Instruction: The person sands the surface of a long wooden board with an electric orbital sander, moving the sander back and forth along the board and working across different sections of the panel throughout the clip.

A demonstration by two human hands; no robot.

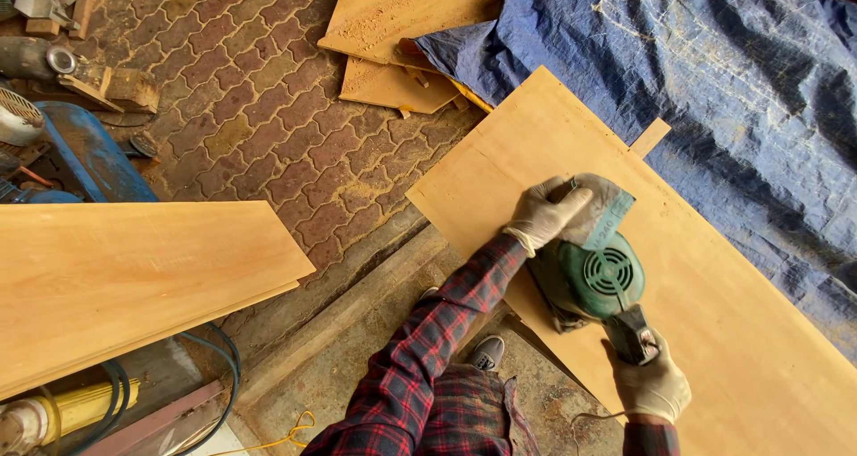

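Sander (594, 277) gripped by both gloved hands, apparently flat on board (714, 331).

Red plaid sleeves (446, 322), pale work gloves (544, 215)

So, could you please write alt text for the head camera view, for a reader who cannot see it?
A person in light work gloves and a red plaid shirt holds a green sander on a large wooden board, left hand on its front, right hand on its rear handle. A blue tarp lies beyond the board; more boards and tools sit on sawdust-strewn brick paving.
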